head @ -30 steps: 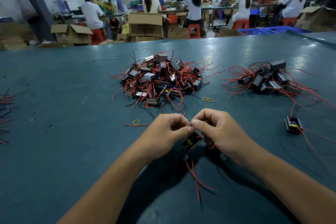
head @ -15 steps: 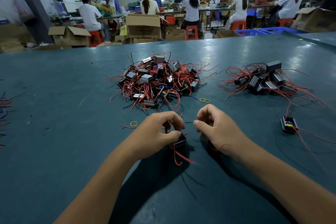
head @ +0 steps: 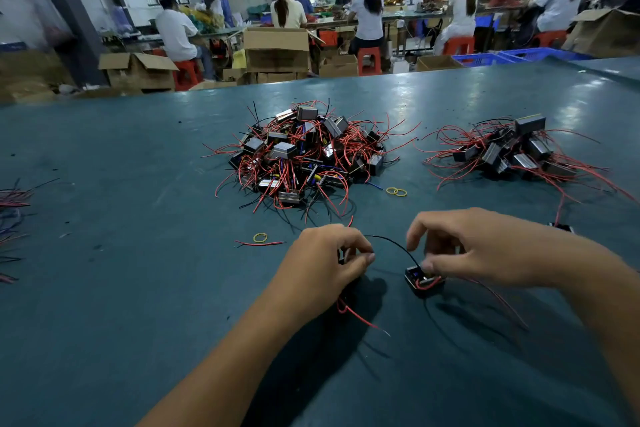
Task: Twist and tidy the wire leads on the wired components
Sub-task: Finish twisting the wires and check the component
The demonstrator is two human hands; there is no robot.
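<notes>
Wire work is underway on one small black component (head: 423, 282), which is sitting on the bench (head: 121, 288) just below the right hand (head: 485, 250). That hand is bending over it, thumb tip touching its top edge, fingers loosely curled above; whether it is truly pinching the part is hard to say. A black lead (head: 391, 244) is arching away from the component toward the left hand (head: 329, 263), whose curled fingers are pinching its far end. Red leads (head: 360, 317) are trailing out below the left hand and off to the right of the component.

Judging by this, the step in hand is pulling a lead straight before twisting it. The next move probably calls for holding the component steady while the fingertips roll the lead, keeping it taut without tugging it from the body.

Beyond the component, a large tangled pile (head: 301, 156) of like parts is waiting, and a smaller pile (head: 512, 152) is lying farther right. Yellow rubber bands (head: 396, 191) are resting between the large pile and the component, and another band (head: 260, 237) is lying to its left.
</notes>
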